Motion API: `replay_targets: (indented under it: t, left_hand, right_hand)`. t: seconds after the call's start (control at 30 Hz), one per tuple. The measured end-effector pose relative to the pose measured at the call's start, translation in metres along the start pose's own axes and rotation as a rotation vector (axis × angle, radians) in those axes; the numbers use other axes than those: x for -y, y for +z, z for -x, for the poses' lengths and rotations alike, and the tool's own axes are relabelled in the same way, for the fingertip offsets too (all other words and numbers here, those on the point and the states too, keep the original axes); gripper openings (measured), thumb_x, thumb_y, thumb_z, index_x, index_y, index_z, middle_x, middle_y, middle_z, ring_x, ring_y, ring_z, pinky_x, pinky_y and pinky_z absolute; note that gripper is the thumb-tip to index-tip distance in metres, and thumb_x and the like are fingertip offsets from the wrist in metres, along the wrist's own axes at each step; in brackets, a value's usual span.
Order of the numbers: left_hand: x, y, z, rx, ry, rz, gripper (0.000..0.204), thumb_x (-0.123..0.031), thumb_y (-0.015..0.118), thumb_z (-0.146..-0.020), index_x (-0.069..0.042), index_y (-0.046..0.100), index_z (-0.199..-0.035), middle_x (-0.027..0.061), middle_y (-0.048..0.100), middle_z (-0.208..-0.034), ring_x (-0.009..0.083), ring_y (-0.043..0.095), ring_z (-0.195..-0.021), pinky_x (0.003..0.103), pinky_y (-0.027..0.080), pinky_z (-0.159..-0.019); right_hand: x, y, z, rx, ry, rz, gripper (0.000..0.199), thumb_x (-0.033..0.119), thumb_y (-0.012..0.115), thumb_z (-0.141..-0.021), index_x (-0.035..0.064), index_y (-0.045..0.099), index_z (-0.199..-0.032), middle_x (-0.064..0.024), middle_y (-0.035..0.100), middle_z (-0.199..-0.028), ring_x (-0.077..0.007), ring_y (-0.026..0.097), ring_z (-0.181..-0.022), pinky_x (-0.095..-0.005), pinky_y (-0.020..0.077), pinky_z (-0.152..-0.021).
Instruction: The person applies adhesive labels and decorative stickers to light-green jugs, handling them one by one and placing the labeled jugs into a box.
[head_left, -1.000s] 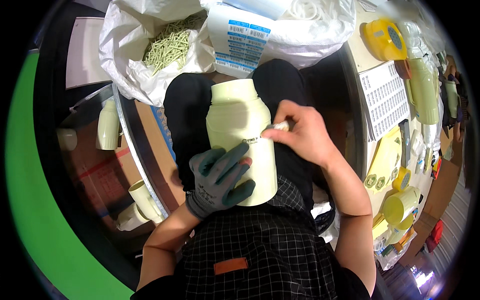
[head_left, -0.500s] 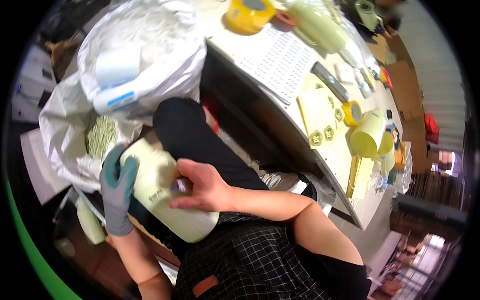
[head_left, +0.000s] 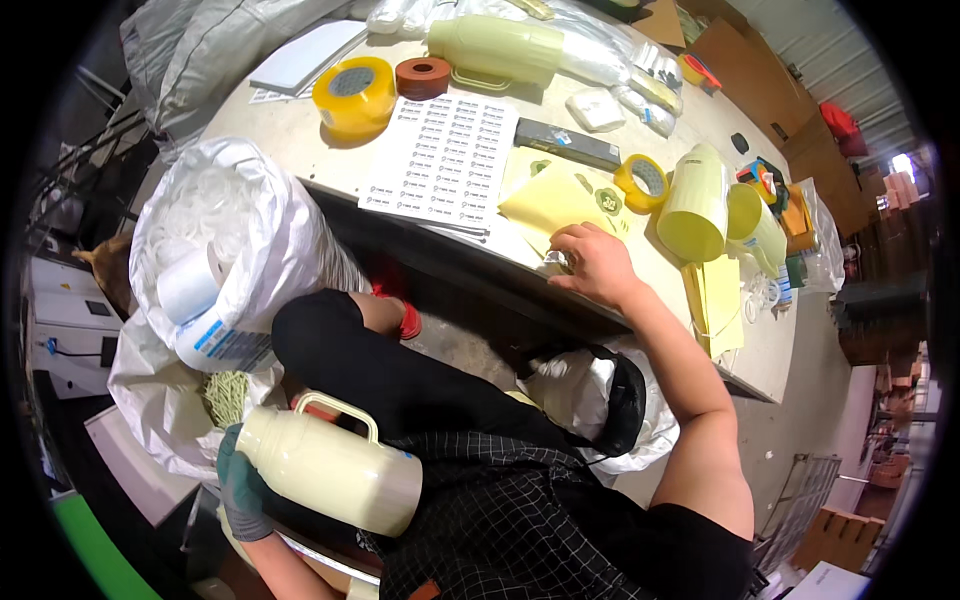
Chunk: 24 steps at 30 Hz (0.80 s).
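Across my lap lies a cream vacuum jug (head_left: 330,475) on its side, its handle facing up and away from me. My left hand (head_left: 243,490), in a grey and green work glove, is closed around the jug's neck end. Over at the table's near edge, my bare right hand (head_left: 597,265) reaches onto a pale yellow sheet (head_left: 555,205) with dark flower-shaped stickers. Its thumb and forefinger pinch close together on a small shiny thing that I cannot make out.
Beside the yellow sheet lie printed label sheets (head_left: 440,160), a dark long box (head_left: 567,143) and tape rolls (head_left: 355,98). Another cream jug (head_left: 495,48) rests farther back. Yellow-green cylinders (head_left: 695,205) stand at right. White sacks (head_left: 235,250) stand left of my knee.
My right hand has left the jug and moved out to the yellow sheet on the table. The jug has turned, so its handle now shows. My left hand keeps its hold.
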<state>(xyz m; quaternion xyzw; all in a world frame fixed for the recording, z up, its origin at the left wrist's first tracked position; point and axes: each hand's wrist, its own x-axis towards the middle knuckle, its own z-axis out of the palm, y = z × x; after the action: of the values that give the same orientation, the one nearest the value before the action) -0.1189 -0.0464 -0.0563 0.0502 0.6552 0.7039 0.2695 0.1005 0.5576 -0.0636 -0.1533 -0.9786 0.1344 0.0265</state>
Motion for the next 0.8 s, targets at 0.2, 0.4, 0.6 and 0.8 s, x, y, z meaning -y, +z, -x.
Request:
replay_targets:
  t: [0.2, 0.4, 0.6, 0.8]
  left_hand:
    - [-0.009, 0.012, -0.024, 0.028, -0.063, -0.371, 0.040, -0.026, 0.063, -0.104, 0.001, 0.061, -0.133, 0.0075, 0.070, -0.117, 0.0178, 0.065, -0.106, 0.035, 0.053, -0.094]
    - [-0.034, 0.050, -0.049, -0.315, 0.187, -1.283, 0.051, -0.021, 0.074, -0.094, 0.002, 0.057, -0.137, 0.0192, 0.062, -0.137, 0.0310, 0.060, -0.126, 0.042, 0.048, -0.108]
    - [-0.059, 0.194, -0.079, 0.104, 0.656, -1.258, 0.055, -0.017, 0.080, -0.085, -0.003, 0.060, -0.134, 0.0195, 0.059, -0.142, 0.0397, 0.054, -0.134, 0.051, 0.041, -0.115]
    - [0.004, 0.418, -0.131, 0.743, 1.111, -1.256, 0.073, -0.052, 0.066, -0.093, -0.004, 0.055, -0.147, 0.0212, 0.046, -0.158, 0.0422, 0.040, -0.148, 0.054, 0.029, -0.125]
  right_hand:
    - [-0.017, 0.003, -0.015, -0.230, 0.173, -0.001, 0.048, 0.047, 0.087, -0.079, 0.0151, 0.072, -0.111, -0.0046, 0.068, -0.121, -0.0297, 0.064, -0.113, -0.0423, 0.0574, -0.090]
    - [-0.055, 0.002, -0.039, -0.340, 0.094, 0.052, 0.046, 0.052, 0.083, -0.081, 0.0121, 0.074, -0.102, -0.0010, 0.073, -0.123, -0.0268, 0.065, -0.111, -0.0417, 0.0580, -0.089]
    - [-0.077, -0.006, -0.062, -0.280, 0.045, 0.071, 0.045, 0.050, 0.083, -0.082, 0.0116, 0.074, -0.102, -0.0012, 0.074, -0.121, -0.0257, 0.066, -0.108, -0.0410, 0.0579, -0.087]
    - [-0.081, 0.000, -0.073, -0.384, 0.054, -0.030, 0.038, 0.037, 0.085, -0.082, 0.0145, 0.074, -0.111, -0.0035, 0.072, -0.129, -0.0275, 0.070, -0.104, -0.0403, 0.0575, -0.088]
